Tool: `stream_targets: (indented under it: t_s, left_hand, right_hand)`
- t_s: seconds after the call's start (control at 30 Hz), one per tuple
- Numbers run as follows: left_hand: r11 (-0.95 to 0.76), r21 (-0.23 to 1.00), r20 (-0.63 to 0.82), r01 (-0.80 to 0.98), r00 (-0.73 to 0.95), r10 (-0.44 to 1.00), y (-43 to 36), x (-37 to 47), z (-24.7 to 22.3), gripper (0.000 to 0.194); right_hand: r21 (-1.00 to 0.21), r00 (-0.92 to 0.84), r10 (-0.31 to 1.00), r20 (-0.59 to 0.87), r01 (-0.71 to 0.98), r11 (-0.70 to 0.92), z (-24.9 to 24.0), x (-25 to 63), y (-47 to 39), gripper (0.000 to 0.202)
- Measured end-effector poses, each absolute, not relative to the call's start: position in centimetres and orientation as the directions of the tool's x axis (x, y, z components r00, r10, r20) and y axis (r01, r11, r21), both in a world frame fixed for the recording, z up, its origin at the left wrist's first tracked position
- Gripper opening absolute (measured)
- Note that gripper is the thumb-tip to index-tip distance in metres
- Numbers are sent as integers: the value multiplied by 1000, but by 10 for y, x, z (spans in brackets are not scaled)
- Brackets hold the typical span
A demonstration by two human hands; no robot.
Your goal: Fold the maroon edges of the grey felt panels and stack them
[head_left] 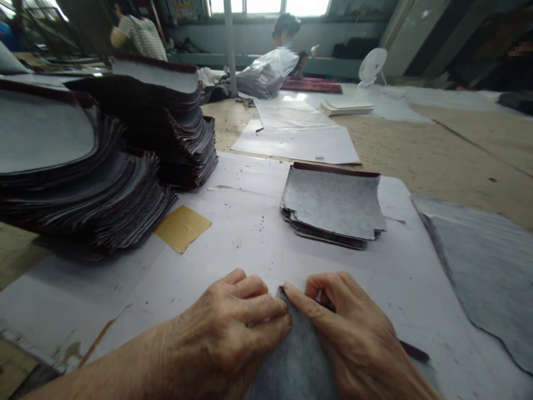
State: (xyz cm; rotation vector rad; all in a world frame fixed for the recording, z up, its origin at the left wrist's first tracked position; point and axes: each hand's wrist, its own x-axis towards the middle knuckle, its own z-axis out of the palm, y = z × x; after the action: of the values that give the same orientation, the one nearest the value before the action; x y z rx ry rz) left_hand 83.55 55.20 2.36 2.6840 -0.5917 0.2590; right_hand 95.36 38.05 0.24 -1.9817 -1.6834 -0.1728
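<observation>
A grey fabric piece with a dark red edge lies on the white board, close in front of me. My left hand presses its closed fingertips on the left side of this piece near the corner. At the same corner, the index finger of my right hand pushes down, its other fingers curled. A narrow dark strip shows beyond my right hand; I cannot tell if it is a folded edge or a tool. Ahead sits a small stack of grey pieces with dark red edges.
Tall stacks of dark red and grey pieces stand at the left. A tan square lies beside them. At the right is a larger grey sheet. Across the table are white sheets, a fan and a seated person.
</observation>
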Motion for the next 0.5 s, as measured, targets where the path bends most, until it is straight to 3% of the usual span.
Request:
stream_targets:
  t_s: [0.13, 0.33, 0.5]
  left_hand:
    - [-844, 303, 258, -442, 891, -374, 551, 836, 24, 24]
    - [-846, 297, 257, -442, 891, -375, 551, 833, 23, 23]
    - [-843, 309, 255, -440, 893, -372, 552, 834, 20, 28]
  right_hand:
    - [-255, 190, 881, 433, 963, -83, 2, 954, 381, 44]
    - [-280, 200, 873, 444, 957, -77, 5, 954, 380, 44]
    - [-155, 137, 901, 411, 985, -79, 4, 950, 380, 41]
